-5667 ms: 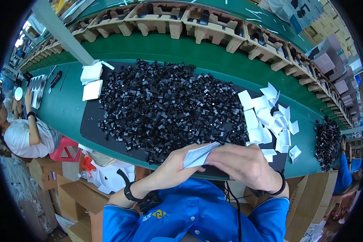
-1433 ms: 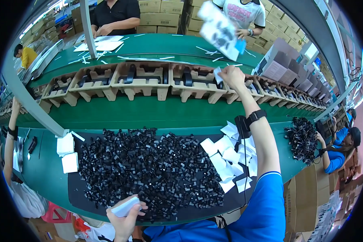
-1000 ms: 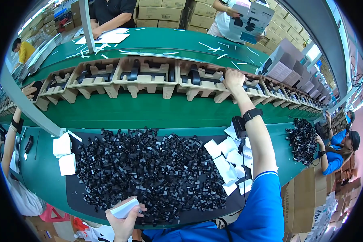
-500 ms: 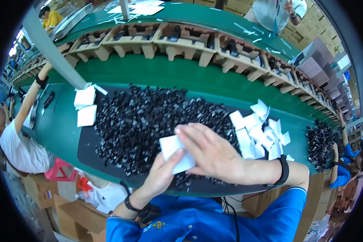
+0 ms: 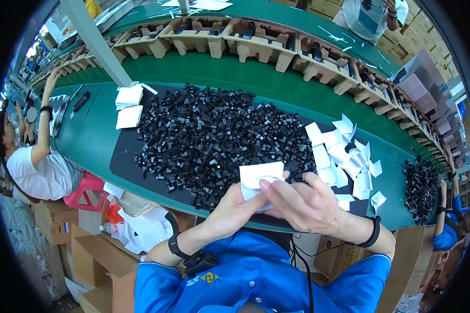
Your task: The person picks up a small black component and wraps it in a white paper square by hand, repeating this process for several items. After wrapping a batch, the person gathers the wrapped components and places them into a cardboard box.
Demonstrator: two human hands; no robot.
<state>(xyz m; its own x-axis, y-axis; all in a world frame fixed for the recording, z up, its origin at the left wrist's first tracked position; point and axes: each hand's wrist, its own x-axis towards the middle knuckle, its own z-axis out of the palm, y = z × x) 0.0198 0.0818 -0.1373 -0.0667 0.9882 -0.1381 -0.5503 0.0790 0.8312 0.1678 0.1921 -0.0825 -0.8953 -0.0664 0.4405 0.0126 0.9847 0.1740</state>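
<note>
A white sheet of paper (image 5: pixel 261 171) is held above the near edge of the mat, partly folded over on itself with a curled flap. My left hand (image 5: pixel 231 209) grips its lower left side between thumb and fingers. On the right side, my right hand (image 5: pixel 309 204) pinches the flap, its thumb and index fingertip at the fold. Just beyond both hands spreads a broad heap of small black plastic parts (image 5: pixel 209 135). Loose folded white papers (image 5: pixel 344 156) lie piled to its right, and two neat white stacks (image 5: pixel 129 117) stand at its left.
Behind the green bench (image 5: pixel 102 112) runs a row of brown moulded-pulp trays (image 5: pixel 261 41) holding black items. A grey post (image 5: pixel 96 41) rises at the left. Co-workers sit at the left and right; another person stands across. Cardboard boxes (image 5: pixel 96 250) and a pink stool (image 5: pixel 87 190) are below.
My right hand has gone from lying flat across the paper to pinching its folded flap. The paper now shows a curled fold. The whole view has shifted, with the bench appearing higher.
</note>
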